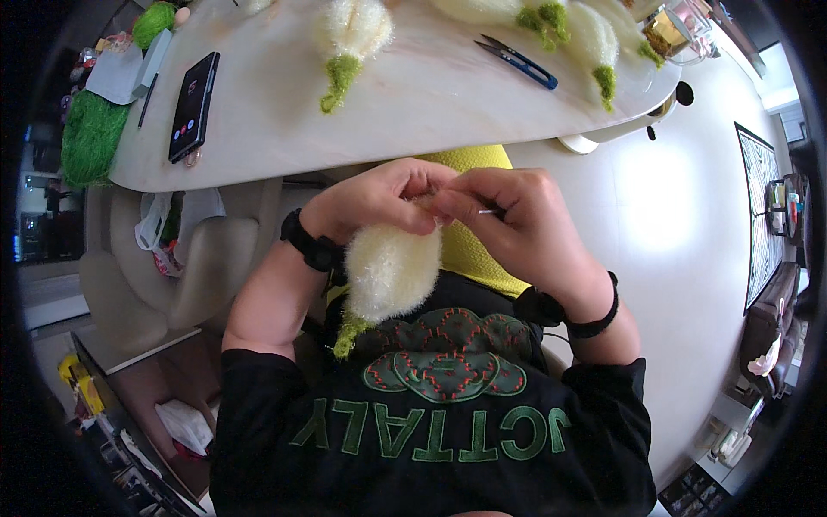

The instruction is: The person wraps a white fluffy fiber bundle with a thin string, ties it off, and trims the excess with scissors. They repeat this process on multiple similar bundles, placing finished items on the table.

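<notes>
A cream, fuzzy yarn gourd-like shape (394, 271) with a green yarn stem (351, 333) hangs in front of my black shirt, stem end towards me. My left hand (378, 197) pinches its far end between thumb and fingers. Close against it, the thumb and fingertips of my right hand (507, 203) are closed around a thin tool (486, 211), of which only a short pale piece shows; whether it is a needle or a crochet hook cannot be told. Both sets of fingertips meet at the yarn, and the exact contact point is hidden.
On the marble-look table (271, 116) lie blue-handled thread snips (517, 61), a smartphone (194, 106) and a dark pen-like stick (148, 100). Similar cream shapes (355, 29) rest along its far side. Green yarn (94, 136) sits at the left edge. A chair (216, 271) stands at left.
</notes>
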### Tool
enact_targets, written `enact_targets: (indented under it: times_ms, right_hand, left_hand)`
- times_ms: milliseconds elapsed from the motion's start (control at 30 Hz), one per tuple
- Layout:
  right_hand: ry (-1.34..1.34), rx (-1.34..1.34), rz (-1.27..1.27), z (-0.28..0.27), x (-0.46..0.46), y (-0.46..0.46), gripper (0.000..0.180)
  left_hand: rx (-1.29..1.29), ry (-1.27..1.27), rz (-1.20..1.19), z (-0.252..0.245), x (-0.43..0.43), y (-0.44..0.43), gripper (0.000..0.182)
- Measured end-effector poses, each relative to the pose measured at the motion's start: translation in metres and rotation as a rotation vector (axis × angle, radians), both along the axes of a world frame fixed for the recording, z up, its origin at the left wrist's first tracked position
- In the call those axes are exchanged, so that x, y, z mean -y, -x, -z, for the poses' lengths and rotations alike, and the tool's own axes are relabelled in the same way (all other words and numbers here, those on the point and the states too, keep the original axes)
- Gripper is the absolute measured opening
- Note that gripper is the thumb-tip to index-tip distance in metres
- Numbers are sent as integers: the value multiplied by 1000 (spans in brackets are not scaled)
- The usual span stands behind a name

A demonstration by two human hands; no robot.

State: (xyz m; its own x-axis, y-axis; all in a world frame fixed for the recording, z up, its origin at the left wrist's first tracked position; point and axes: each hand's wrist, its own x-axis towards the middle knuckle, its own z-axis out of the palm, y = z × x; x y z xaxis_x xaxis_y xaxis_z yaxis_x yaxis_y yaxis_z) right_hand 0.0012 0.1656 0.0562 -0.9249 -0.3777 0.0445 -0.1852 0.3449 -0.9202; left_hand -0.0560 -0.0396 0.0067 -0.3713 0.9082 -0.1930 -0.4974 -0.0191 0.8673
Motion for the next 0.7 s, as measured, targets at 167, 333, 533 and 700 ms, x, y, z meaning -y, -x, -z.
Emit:
enact_targets:
  times_ms: [167, 333, 533, 700]
  right_hand:
    - [-140, -21, -96, 14, -13, -5, 8]
    - [-58, 96, -92, 20, -32, -10, 8]
    - [-59, 42, -44, 7, -51, -8, 8]
    - [-91, 14, -70, 7, -51, -8, 9]
  left_hand:
    - [-217, 63, 262, 8, -3, 0, 22]
    - [-104, 60, 141, 22, -11, -23, 21]
    - [-118, -41, -19, 15, -22, -39, 28]
    - [-237, -57, -153, 11, -30, -57, 28]
